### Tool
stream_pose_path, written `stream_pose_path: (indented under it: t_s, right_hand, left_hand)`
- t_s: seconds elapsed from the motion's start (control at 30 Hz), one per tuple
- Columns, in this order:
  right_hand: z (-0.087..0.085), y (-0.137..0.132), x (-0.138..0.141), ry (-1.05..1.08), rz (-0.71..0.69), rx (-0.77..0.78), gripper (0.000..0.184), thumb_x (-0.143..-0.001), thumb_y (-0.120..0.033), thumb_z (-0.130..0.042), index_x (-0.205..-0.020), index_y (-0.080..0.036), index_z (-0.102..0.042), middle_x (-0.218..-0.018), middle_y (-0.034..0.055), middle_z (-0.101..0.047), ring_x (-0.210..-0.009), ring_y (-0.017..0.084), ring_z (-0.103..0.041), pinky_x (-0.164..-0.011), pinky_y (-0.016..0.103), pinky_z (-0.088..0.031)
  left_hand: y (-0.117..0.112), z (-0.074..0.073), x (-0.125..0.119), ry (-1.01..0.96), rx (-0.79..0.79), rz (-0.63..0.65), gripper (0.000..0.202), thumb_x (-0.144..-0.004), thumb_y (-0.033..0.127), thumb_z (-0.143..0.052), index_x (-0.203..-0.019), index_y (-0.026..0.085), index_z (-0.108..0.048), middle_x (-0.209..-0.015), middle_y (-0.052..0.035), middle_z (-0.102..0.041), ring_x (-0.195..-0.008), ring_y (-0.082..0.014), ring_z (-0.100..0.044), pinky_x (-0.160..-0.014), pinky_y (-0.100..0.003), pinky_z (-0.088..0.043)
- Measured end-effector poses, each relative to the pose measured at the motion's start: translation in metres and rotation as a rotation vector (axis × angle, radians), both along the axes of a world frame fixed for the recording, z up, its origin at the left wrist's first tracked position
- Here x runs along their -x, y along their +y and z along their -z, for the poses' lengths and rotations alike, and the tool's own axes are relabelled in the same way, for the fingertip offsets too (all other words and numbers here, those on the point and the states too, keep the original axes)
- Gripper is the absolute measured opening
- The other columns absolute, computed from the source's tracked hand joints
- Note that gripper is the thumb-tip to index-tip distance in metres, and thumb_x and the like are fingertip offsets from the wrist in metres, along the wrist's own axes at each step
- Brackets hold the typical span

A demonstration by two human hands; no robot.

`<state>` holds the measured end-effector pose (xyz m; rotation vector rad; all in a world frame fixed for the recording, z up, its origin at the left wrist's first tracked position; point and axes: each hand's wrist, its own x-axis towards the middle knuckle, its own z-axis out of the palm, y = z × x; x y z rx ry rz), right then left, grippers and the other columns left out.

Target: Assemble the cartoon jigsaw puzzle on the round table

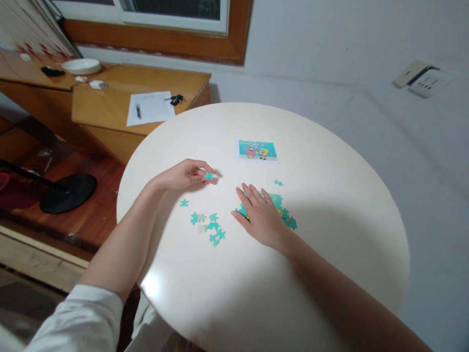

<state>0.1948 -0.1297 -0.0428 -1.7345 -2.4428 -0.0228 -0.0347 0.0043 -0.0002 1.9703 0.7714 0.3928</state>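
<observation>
Between its thumb and fingers, my left hand (pixel 183 174) pinches a teal puzzle piece (pixel 209 176) just above the table. My right hand (pixel 262 215) lies flat, fingers spread, over a partly joined jigsaw puzzle (pixel 275 199) and covers much of it. Beyond that hand is a small teal piece or joined pair (pixel 278 183). Several loose puzzle pieces (pixel 213 226), teal and pale grey, lie in a group between my forearms. One teal piece (pixel 183 203) sits apart, close to my left forearm. Behind the hands lies a reference picture (pixel 257 150) with cartoon figures.
All this is on a round white table (pixel 330 161). At the back left, a wooden cabinet (pixel 120 80) bears a paper sheet (pixel 151 108), keys (pixel 176 99) and a white dish (pixel 81 66). A black round stand base (pixel 68 193) is on the floor at left.
</observation>
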Motion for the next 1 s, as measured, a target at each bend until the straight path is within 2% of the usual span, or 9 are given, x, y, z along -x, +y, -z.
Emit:
stream_pose_path:
  t_s: [0.33,0.47,0.7,0.87,1.0]
  right_hand:
    - [0.000,0.000,0.000,-0.003,0.006,0.009,0.060,-0.096,-0.048,-0.029,-0.142,-0.012,-0.039,-0.149,0.0148,-0.037,-0.138,0.029,-0.032,-0.111,0.048,-0.024]
    - [0.000,0.000,0.000,0.005,0.001,0.009,0.060,-0.096,-0.048,-0.029,-0.142,-0.011,-0.039,-0.149,0.0152,-0.037,-0.137,0.030,-0.033,-0.111,0.049,-0.024]
    - [0.001,0.001,0.000,-0.001,-0.005,0.002,0.060,-0.095,-0.048,-0.030,-0.142,-0.012,-0.039,-0.149,0.0150,-0.037,-0.137,0.030,-0.033,-0.111,0.049,-0.025]
    - [0.001,0.001,0.000,-0.014,-0.005,-0.001,0.060,-0.096,-0.048,-0.029,-0.142,-0.010,-0.038,-0.149,0.0154,-0.036,-0.137,0.029,-0.033,-0.111,0.049,-0.025]
    - [0.003,0.001,-0.001,-0.013,-0.006,-0.010,0.061,-0.095,-0.048,-0.030,-0.142,-0.010,-0.038,-0.148,0.0157,-0.037,-0.137,0.030,-0.034,-0.110,0.049,-0.026]
  left_hand:
    - [0.000,0.000,0.000,-0.006,-0.005,-0.007,0.027,-0.081,0.025,-0.056,-0.105,0.013,-0.064,-0.088,-0.0084,-0.074,-0.071,-0.0119,-0.064,-0.065,-0.022,-0.048]
    - [0.000,0.000,-0.001,-0.033,-0.027,-0.049,0.029,-0.080,0.025,-0.058,-0.105,0.013,-0.065,-0.086,-0.0082,-0.074,-0.074,-0.0129,-0.065,-0.067,-0.023,-0.049]
    - [0.003,0.006,0.000,-0.081,-0.056,-0.245,0.036,-0.078,0.031,-0.061,-0.107,0.010,-0.063,-0.087,-0.0116,-0.073,-0.074,-0.0166,-0.066,-0.064,-0.026,-0.048]
    - [0.008,0.011,0.001,-0.163,-0.048,-0.392,0.036,-0.076,0.028,-0.063,-0.106,0.009,-0.062,-0.077,-0.0098,-0.072,-0.068,-0.0165,-0.065,-0.061,-0.026,-0.046]
    - [0.013,0.016,0.001,-0.207,-0.046,-0.539,0.032,-0.075,0.027,-0.064,-0.104,0.012,-0.062,-0.082,-0.0100,-0.073,-0.067,-0.0159,-0.064,-0.059,-0.026,-0.045]
